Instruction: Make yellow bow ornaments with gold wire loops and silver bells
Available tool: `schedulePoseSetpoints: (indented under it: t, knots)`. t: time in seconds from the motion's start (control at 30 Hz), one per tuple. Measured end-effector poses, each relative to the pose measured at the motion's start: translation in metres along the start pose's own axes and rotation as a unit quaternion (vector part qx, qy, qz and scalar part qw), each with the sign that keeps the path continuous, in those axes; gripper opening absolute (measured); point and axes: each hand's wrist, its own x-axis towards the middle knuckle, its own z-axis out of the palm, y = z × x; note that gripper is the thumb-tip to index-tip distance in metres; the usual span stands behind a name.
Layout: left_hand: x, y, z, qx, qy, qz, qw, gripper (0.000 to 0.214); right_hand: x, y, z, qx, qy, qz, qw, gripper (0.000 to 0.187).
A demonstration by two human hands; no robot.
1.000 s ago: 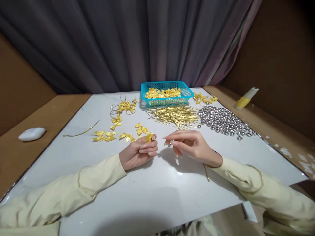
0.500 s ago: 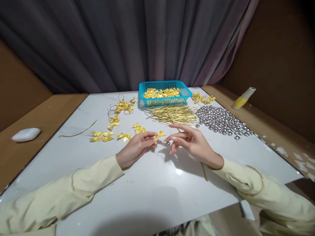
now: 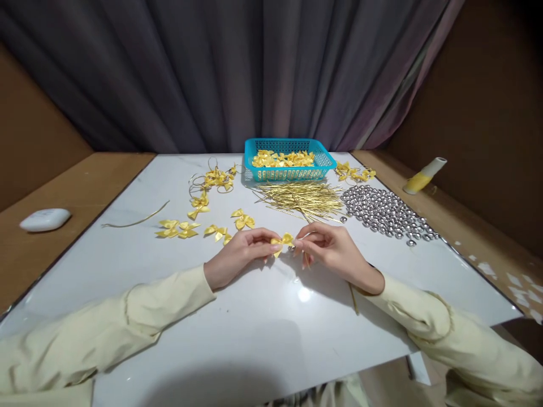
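Note:
A small yellow ribbon bow (image 3: 285,241) is held up between my two hands over the white table. My left hand (image 3: 241,254) pinches its left side between thumb and fingers. My right hand (image 3: 333,251) is closed at the bow's right end, thumb and forefinger together. Just below the bow, by my right fingertips, is a silver bead (image 3: 291,249); whether it is held or attached I cannot tell. A gold twist tie (image 3: 353,299) sticks out from under my right wrist, its other end hidden.
A blue basket (image 3: 292,169) of yellow bows stands at the back. Before it lie a pile of gold twist ties (image 3: 303,199) and, rightward, many silver beads (image 3: 386,212). Loose bows (image 3: 176,228) lie left, beneath a wired cluster (image 3: 218,178). A yellow thread spool (image 3: 422,178) rests far right.
My right hand has moved in to the bow, and its spread fingers have closed at the bow's right end. My left hand keeps its pinch; the bow now faces more sideways.

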Motion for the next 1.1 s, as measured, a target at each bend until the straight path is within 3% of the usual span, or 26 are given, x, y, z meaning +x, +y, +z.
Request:
schedulePoseSetpoints:
  t: [0.33,0.57,0.83,1.1]
  knots:
    - [-0.0018,0.0024,0.0004,0.071,-0.008,0.016,0.997,0.020,0.0024,-0.0024,-0.0042,-0.007,0.004,0.007,1.000,0.025]
    - [0.0009,-0.0036,-0.0018,0.044,-0.022,0.007,0.999,0.023,0.0017,-0.0019,-0.0032,0.023,-0.055,-0.002,0.998,0.019]
    - [0.0017,-0.0034,-0.0025,-0.025,-0.003,-0.006,1.000,0.023,-0.0031,-0.0018,-0.0009,-0.098,-0.041,-0.008,0.994,0.008]
    - [0.0016,-0.0046,-0.0020,-0.016,-0.008,0.000,1.000,0.020,-0.0044,0.0005,-0.0001,-0.140,-0.040,-0.020,0.989,0.009]
